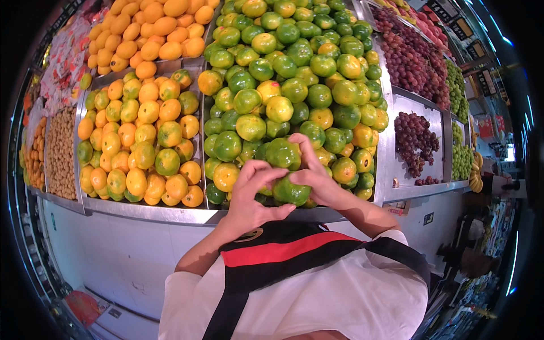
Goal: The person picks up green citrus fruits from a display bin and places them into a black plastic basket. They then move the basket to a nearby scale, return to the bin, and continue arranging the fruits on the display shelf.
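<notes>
Two glossy green mandarins are between my hands at the front edge of the central fruit pile. My left hand (254,196) curls around the left side of the lower green mandarin (290,193), fingers above it and thumb below. Behind the upper green mandarin (281,153) reach the fingers of my right hand (315,173), which holds it from the right. My right thumb lies over the top of the lower fruit. Under and around both hands spreads the pile of green and yellow mandarins (250,127), partly hidden by them.
A metal divider separates orange mandarins (148,110) on the left, with yellow-orange fruit (153,25) behind. Red grapes (414,142) lie in a tray at right. Small brown round fruit (61,153) fills a far-left bin. The stand's metal front edge (157,213) runs before me.
</notes>
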Action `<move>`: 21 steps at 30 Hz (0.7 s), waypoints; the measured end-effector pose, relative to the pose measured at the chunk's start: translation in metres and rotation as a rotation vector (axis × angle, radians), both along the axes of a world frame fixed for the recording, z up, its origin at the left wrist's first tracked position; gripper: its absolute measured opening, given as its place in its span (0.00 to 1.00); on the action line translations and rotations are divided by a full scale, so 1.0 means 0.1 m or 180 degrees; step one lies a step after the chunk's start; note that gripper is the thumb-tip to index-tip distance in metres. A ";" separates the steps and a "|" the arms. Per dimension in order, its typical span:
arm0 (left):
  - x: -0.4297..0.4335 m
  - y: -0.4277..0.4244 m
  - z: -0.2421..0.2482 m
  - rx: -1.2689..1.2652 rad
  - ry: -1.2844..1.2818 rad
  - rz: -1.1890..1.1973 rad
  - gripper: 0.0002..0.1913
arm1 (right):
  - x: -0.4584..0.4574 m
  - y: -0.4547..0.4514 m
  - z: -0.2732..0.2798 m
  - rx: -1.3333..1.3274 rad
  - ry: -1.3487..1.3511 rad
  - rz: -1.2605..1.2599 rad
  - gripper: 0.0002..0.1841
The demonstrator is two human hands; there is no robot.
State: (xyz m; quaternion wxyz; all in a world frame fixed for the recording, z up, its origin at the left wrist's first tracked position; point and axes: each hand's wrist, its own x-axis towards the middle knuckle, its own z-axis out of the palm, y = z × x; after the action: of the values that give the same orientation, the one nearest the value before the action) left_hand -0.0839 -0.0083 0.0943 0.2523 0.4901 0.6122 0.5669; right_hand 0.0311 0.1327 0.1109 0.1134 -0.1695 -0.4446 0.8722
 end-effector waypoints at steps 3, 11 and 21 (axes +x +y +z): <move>0.10 0.01 -0.05 0.0018 0.0321 0.0162 0.37 | -0.03 -0.10 -0.08 0.0050 -0.0127 -0.0280 0.31; -0.27 0.22 0.00 0.0773 -0.1098 0.0133 0.34 | -0.38 0.64 0.09 0.2076 0.0052 -0.0591 0.24; -1.20 1.28 0.37 0.0511 -0.0488 0.0438 0.33 | -1.16 2.52 -0.06 0.5931 -0.2306 -0.0745 0.31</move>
State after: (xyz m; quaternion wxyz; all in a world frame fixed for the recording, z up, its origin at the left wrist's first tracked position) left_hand -0.2035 0.1198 0.1313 0.2188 0.4208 0.5758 0.6659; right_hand -0.0845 0.3845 0.1050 0.1436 -0.3109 -0.9378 0.0561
